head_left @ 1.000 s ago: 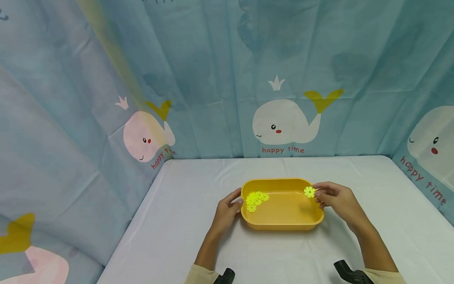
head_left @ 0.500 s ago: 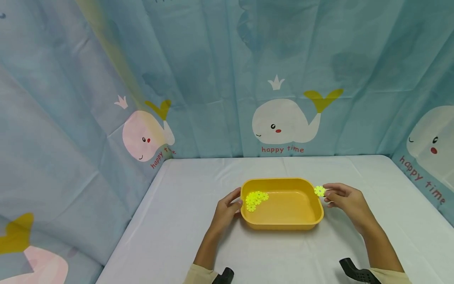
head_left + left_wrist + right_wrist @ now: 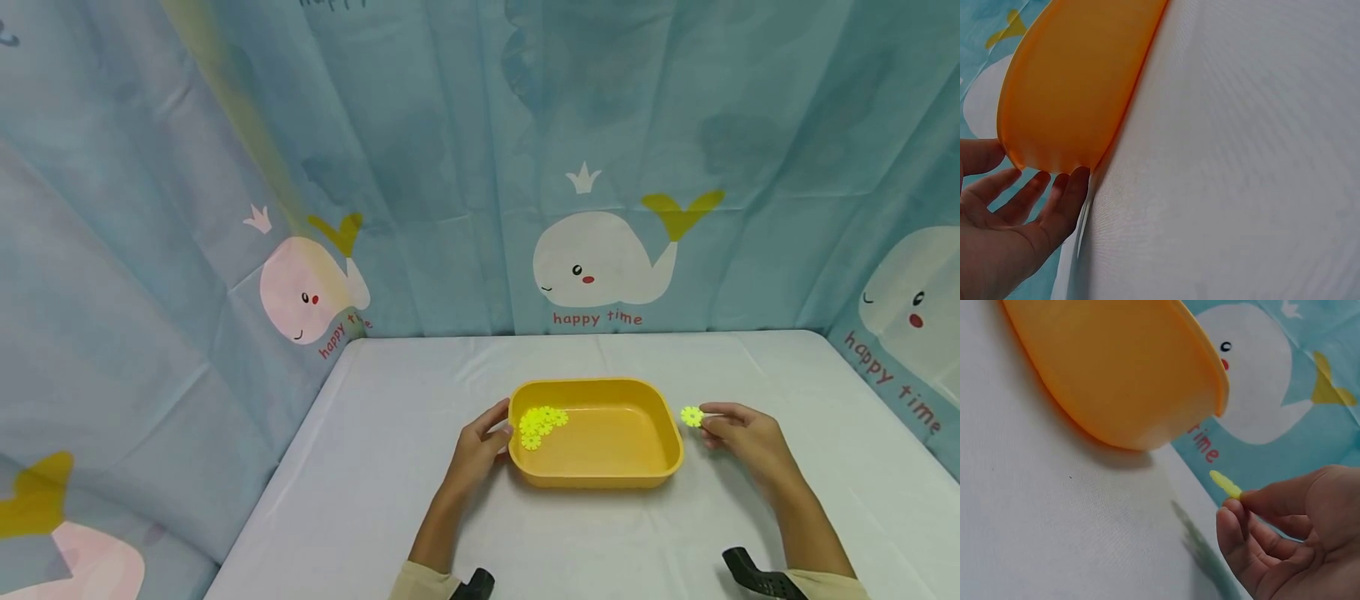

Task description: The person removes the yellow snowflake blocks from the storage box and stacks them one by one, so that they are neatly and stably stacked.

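A yellow oblong tray [image 3: 615,450] sits on the white table. My left hand [image 3: 474,450] grips its left end, the fingertips spread along the outer wall in the left wrist view. Several bright yellow flower-shaped notched discs [image 3: 540,425] lie bunched at the left inside the tray. Beyond the tray's right end, my right hand [image 3: 752,442] pinches one more such disc, the notched flower disc [image 3: 692,417], between thumb and fingers. In the right wrist view this disc [image 3: 1225,484] is seen edge-on, apart from the tray wall [image 3: 1116,394].
White cloth covers the table [image 3: 405,400]. Behind and to the left hangs a blue curtain [image 3: 450,208] printed with whales. A black wrist mount [image 3: 757,575] sits at the right sleeve, another black mount [image 3: 476,583] at the left.
My right hand has carried the flower disc from over the tray's right end outward to the right, past the rim, then slightly lower. The left hand and the tray stay in place.
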Demonstrator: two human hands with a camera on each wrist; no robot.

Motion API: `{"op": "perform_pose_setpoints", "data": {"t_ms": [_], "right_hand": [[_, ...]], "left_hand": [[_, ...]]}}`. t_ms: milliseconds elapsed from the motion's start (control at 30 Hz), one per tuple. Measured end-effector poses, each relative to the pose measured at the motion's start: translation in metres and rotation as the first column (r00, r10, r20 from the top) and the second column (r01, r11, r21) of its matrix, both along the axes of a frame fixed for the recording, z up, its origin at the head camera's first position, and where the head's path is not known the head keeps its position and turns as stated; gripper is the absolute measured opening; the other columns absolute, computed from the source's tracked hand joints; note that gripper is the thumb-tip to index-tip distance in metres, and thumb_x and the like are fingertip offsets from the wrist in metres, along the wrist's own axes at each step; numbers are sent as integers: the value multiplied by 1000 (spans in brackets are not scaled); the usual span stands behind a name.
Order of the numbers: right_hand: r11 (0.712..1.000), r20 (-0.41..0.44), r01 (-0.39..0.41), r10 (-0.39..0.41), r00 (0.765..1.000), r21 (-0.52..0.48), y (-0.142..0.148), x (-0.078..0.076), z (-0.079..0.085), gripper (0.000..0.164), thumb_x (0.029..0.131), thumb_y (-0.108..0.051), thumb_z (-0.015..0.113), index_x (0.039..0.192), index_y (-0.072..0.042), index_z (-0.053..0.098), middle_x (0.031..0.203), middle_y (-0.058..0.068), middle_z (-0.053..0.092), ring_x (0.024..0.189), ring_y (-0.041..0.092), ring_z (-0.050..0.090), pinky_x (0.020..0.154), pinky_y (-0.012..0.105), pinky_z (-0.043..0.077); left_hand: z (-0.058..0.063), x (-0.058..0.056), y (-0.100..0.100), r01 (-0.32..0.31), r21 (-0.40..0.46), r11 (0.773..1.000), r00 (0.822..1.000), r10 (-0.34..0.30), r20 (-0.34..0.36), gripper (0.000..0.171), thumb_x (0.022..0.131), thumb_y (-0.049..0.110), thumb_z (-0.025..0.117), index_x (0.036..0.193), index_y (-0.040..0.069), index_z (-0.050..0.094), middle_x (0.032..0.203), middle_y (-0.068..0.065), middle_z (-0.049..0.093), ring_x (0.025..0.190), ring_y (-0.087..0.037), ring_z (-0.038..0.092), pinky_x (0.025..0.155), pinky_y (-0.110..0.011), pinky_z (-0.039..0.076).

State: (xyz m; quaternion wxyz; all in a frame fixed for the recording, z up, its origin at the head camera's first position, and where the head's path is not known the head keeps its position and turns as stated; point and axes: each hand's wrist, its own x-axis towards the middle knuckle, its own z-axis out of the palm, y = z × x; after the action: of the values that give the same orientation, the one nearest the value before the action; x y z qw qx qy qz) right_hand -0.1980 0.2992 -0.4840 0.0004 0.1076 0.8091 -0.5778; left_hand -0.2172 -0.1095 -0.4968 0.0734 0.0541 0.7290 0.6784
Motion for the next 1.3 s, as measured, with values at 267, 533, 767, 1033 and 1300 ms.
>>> {"op": "perform_pose_setpoints", "data": {"t_ms": [267, 533, 767, 1033, 1300], "right_hand": [[1000, 84, 21, -22, 996, 9, 7, -2, -6, 51, 108, -21, 61, 147, 11, 51, 99, -2, 74, 83, 8, 70, 76, 23, 64], [1000, 140, 9, -7, 990, -18, 11, -1, -7, 53, 109, -19, 59, 150, 11, 47, 98, 1, 74, 82, 9, 73, 77, 24, 65], [1000, 149, 3, -2, 989, -3, 13, 0, -8, 52, 110, -20, 56, 149, 13, 47, 100, 2, 74, 82, 10, 74, 77, 25, 65], [1000, 145, 16, -15, 989, -3, 15, 0, -8, 54, 108, -18, 61, 149, 14, 47, 100, -1, 75, 82, 8, 75, 77, 24, 65], [998, 110, 28, -35, 993, 57, 14, 0, -9, 54, 108, -20, 62, 149, 12, 48, 116, 15, 72, 83, 7, 73, 77, 22, 65]], "left_hand": [[-2, -1, 0, 9, 8, 1000, 1000, -9, -4, 52, 108, 18, 58, 160, 16, 50, 163, -13, 49, 138, -35, 58, 102, -42, 61], [-2, 0, -1, 14, 16, 1000, 1000, -14, -11, 53, 108, 18, 59, 160, 15, 49, 163, -14, 48, 138, -35, 58, 101, -43, 61], [-3, -1, -1, 9, 7, 1000, 1000, -9, -5, 53, 108, 19, 59, 160, 16, 50, 163, -13, 49, 137, -34, 59, 101, -42, 62], [-1, 0, 0, 10, 18, 1000, 1000, -10, -1, 53, 108, 18, 58, 160, 16, 49, 163, -13, 48, 139, -34, 58, 101, -40, 62], [-2, 0, -1, 26, 43, 999, 1000, -27, 6, 52, 109, 17, 56, 161, 16, 48, 163, -12, 48, 137, -34, 59, 98, -40, 63]]}}
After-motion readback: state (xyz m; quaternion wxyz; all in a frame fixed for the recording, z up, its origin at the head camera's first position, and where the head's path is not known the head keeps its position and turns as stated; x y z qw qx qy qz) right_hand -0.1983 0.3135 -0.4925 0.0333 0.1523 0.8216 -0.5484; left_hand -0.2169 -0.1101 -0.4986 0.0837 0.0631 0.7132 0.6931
